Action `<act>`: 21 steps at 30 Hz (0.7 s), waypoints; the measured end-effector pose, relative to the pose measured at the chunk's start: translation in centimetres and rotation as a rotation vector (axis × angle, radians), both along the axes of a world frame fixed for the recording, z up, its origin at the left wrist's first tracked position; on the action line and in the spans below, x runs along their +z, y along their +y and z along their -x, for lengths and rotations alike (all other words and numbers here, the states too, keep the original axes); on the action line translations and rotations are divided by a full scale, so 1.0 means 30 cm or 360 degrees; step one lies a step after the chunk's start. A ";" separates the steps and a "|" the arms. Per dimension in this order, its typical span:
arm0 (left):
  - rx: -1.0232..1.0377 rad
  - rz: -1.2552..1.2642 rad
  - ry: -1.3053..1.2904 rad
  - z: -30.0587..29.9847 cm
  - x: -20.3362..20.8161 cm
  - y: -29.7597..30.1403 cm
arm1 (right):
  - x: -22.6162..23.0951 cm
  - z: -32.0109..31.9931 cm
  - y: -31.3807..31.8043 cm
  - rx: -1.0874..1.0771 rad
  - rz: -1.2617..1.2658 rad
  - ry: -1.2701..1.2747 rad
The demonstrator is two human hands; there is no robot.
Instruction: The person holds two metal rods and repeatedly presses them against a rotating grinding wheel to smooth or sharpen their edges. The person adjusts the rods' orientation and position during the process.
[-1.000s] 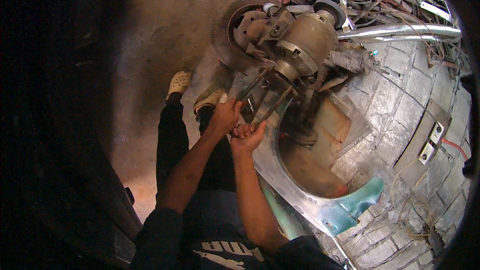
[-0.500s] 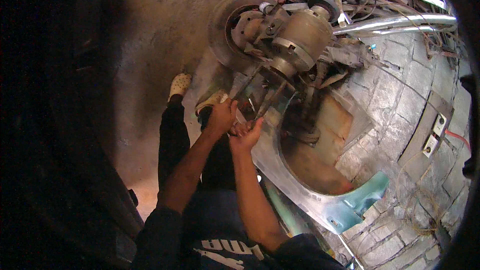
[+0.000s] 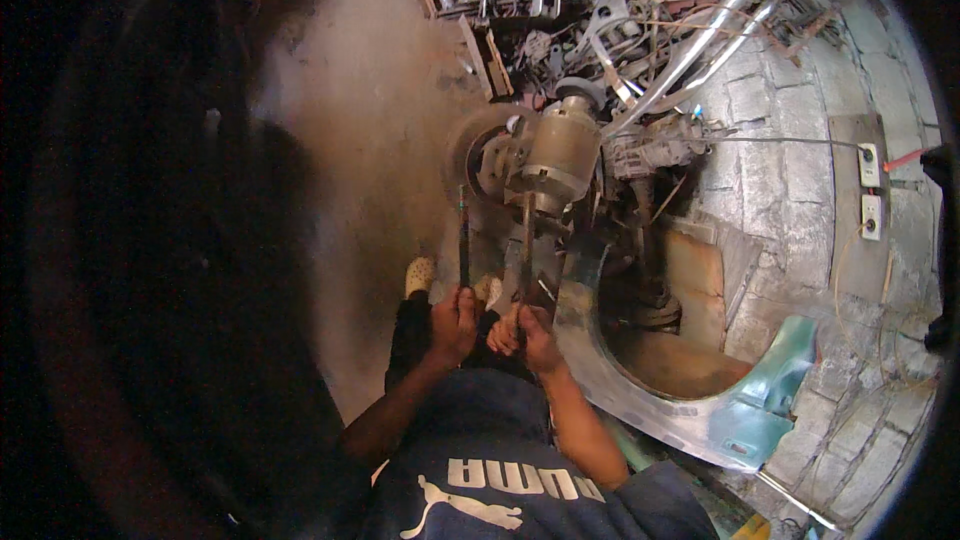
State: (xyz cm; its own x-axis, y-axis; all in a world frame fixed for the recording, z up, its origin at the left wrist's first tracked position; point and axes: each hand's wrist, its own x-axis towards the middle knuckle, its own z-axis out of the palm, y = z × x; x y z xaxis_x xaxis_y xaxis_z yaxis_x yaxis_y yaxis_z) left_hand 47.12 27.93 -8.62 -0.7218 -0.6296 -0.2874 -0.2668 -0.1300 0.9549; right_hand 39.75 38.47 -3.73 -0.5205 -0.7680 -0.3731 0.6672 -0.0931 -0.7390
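My left hand [image 3: 453,327] is closed around the near end of a slim dark metal bar [image 3: 463,245], which points away from me. Beside it, my right hand [image 3: 528,338] grips a brownish metal bar [image 3: 528,252], roughly parallel to the first. Beyond the hands stands a heavy cylindrical electric motor [image 3: 560,155] with a large abrasive-looking wheel [image 3: 478,152] on its left side. The tip of the left bar lies in front of the wheel in the picture; I cannot tell whether it touches. The far end of the right bar overlaps the motor's lower edge.
A green and grey car fender [image 3: 690,415] leans at the right near a stone-block wall [image 3: 790,200]. Power sockets [image 3: 869,190] with cables are on the wall. Scrap metal and pipes [image 3: 600,10] pile up at the back. Concrete floor [image 3: 350,140] lies to the left.
The view has shifted, with the motor now farther off and more of the scrap pile showing. My hands have drawn back toward my body, and both bars now stand apart and nearly parallel.
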 end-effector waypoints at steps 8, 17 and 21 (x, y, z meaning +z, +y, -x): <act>-0.0300 -0.0443 0.0363 0.130 0.299 0.044 | 0.346 0.014 0.052 -0.0019 0.0457 0.0370; -0.0653 -0.0865 0.0610 0.181 0.496 0.152 | 0.536 0.004 0.154 -0.0077 0.0335 0.0909; -0.0787 -0.0927 0.0699 0.185 0.509 0.174 | 0.575 -0.010 0.180 -0.0010 0.0199 0.1124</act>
